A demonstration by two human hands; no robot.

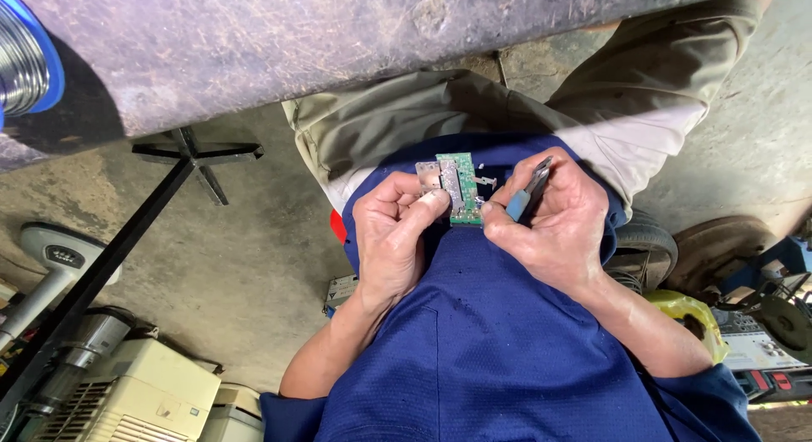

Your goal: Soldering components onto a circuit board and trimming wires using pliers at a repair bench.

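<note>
Head cam, looking straight down over person's lap. Person wears blue shirt [507,340] and khaki trousers [406,120].

Left hand [393,230]: fingers curled tight, thumb and forefinger pinching the lower-left edge of a small green circuit board [461,184]. Board is upright in view, held over the lap at centre frame, w/ a silver metal part [429,175] on its left side, touching it. Grip closed on the board.

Right hand [554,226]: fingers wrapped around small pliers w/ blue grips [524,197]; dark tip points up, just right of the board. Thumb tip sits at board's lower-right corner, touching it. Cannot tell if plier jaws are apart or together.

Above: edge of a worn grey-purple tabletop [338,36] across top of frame. Spool w/ blue rim [25,57] at far left on it, silver wire wound on it.

Floor: bare concrete [245,273]. Black metal stand leg [127,239] runs diagonally lower-left. White handheld appliance [51,256] at left edge, grey panel on top. Beige boxy unit w/ vent slats [127,400] at bottom left. Yellow bag [689,315] by right forearm. Pale flat device w/ red and blue patches [753,349] at bottom right; markings too small to make out. Dark sandal [647,252] right of the right hand.
</note>
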